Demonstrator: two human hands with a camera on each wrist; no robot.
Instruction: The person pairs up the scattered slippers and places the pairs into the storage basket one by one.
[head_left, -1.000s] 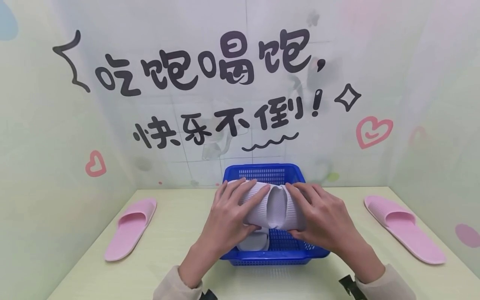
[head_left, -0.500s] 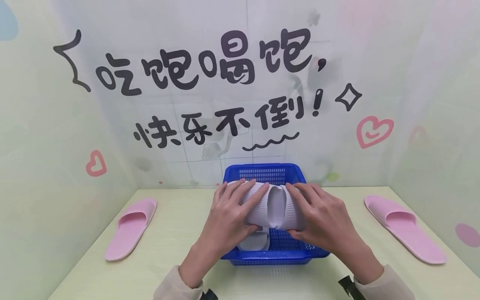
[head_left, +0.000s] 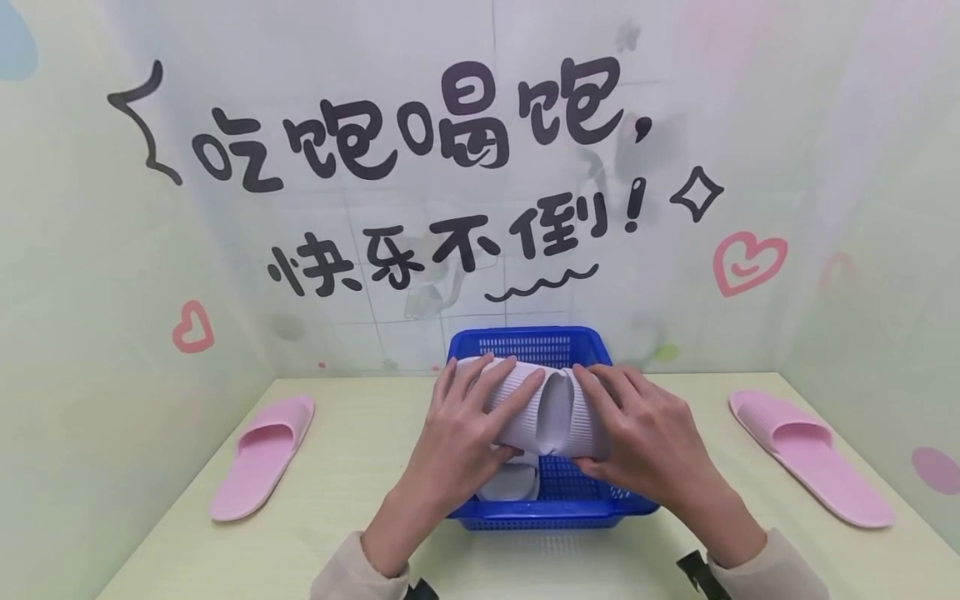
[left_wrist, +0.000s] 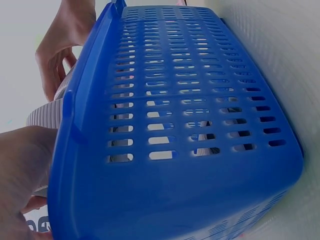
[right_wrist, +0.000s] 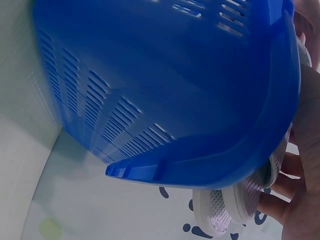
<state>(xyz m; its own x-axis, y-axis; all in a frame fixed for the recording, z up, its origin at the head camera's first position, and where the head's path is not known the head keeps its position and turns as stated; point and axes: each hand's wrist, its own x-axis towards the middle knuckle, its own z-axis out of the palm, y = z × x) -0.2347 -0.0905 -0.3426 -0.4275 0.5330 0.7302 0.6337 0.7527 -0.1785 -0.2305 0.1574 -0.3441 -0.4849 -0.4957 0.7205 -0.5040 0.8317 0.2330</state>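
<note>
White ribbed slippers [head_left: 517,421] are held together over the blue basket [head_left: 540,515] in the head view, their ribbed uppers meeting around a gap. My left hand [head_left: 457,442] grips the left part, fingers over the top and thumb underneath. The right part is gripped by my right hand [head_left: 651,429] in a like way. Two pale soles [right_wrist: 235,202] show edge-on in the right wrist view. Another white slipper [head_left: 510,482] lies inside the basket at the left, partly hidden by the held ones. Basket walls block much of both wrist views.
A pink slipper [head_left: 264,457] lies on the table to the left. Its like, a second pink slipper [head_left: 813,462], lies to the right. Behind the basket stands a wall [head_left: 360,333] with large black lettering.
My left fingers have lifted slightly, and the held slippers tilt a little with them. My right hand and the basket stay nearly still.
</note>
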